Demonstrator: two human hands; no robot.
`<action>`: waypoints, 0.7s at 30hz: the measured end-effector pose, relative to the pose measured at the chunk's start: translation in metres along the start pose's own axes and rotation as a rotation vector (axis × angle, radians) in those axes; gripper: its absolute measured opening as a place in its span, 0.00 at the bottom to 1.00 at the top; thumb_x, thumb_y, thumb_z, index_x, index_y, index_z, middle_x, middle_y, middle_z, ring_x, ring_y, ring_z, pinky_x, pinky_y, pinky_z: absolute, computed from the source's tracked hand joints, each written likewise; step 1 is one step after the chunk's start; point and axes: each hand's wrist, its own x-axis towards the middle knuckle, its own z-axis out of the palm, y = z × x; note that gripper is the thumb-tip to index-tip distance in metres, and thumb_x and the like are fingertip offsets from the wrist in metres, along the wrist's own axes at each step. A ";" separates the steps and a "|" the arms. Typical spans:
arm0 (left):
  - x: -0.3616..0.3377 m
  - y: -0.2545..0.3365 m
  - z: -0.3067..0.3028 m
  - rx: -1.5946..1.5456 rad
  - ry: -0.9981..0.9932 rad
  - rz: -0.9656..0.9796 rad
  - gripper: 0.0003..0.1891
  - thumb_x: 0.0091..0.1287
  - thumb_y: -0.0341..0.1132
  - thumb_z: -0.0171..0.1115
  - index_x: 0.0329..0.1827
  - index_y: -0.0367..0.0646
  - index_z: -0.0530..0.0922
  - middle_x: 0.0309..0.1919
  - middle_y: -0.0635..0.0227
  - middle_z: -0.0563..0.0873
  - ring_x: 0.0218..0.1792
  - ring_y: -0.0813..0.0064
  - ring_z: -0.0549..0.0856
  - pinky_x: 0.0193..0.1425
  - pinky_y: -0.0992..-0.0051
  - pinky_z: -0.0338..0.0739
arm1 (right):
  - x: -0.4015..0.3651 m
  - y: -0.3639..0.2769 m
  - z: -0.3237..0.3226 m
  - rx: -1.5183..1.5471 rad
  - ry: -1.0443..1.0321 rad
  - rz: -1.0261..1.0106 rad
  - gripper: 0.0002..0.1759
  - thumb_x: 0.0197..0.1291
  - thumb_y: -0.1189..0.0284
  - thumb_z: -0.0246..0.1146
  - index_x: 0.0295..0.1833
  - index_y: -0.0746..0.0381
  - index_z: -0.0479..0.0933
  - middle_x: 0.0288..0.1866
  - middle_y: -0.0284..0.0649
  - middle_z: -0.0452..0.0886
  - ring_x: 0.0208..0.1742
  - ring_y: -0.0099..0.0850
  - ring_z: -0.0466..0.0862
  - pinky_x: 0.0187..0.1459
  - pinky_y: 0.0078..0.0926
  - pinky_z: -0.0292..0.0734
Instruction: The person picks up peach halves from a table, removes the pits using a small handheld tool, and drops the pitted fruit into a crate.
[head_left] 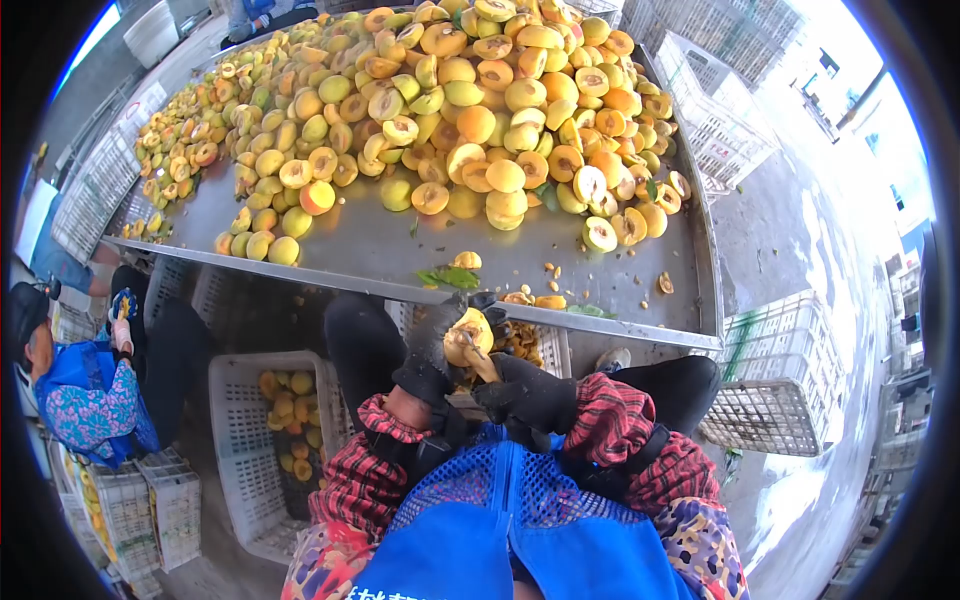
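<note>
Black gloves cover both of my hands. My left hand (440,345) is closed around a yellow-orange peach half (467,338), its cut face turned up toward the camera. Close against it on the right, my right hand (525,392) grips a slim yellowish tool (486,366), whose tip touches the fruit. Both hands are over my lap, just in front of the metal table's near edge. Beneath them a crate (555,352) holds yellow and dark scraps, partly hidden by my hands. Small fruit pieces and green leaves (450,277) lie near the table edge.
A large heap of halved peaches (470,120) covers much of the metal table (370,235). A white crate (240,440) with peaches stands at lower left, another crate (770,400) at right. A co-worker (90,395) in blue sits at the far left.
</note>
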 end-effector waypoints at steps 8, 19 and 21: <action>-0.015 0.031 0.032 -0.247 0.108 0.078 0.09 0.60 0.32 0.60 0.42 0.40 0.75 0.34 0.68 0.81 0.35 0.78 0.81 0.39 0.76 0.77 | 0.011 0.005 0.012 -0.931 0.332 -0.168 0.20 0.57 0.65 0.63 0.48 0.67 0.69 0.30 0.49 0.78 0.29 0.39 0.80 0.32 0.38 0.74; -0.050 0.084 0.023 -0.174 0.131 0.149 0.21 0.55 0.18 0.54 0.55 0.34 0.73 0.49 0.57 0.81 0.52 0.68 0.79 0.58 0.74 0.72 | -0.001 0.009 0.004 -0.647 0.519 -0.210 0.16 0.58 0.67 0.60 0.47 0.66 0.69 0.33 0.53 0.79 0.36 0.48 0.81 0.36 0.44 0.74; -0.042 0.085 0.021 -0.827 0.075 -0.204 0.18 0.60 0.23 0.55 0.55 0.33 0.73 0.49 0.57 0.81 0.51 0.66 0.80 0.58 0.73 0.72 | 0.002 0.002 0.007 -0.464 0.499 -0.284 0.22 0.55 0.67 0.65 0.50 0.68 0.69 0.35 0.48 0.79 0.35 0.36 0.81 0.36 0.35 0.75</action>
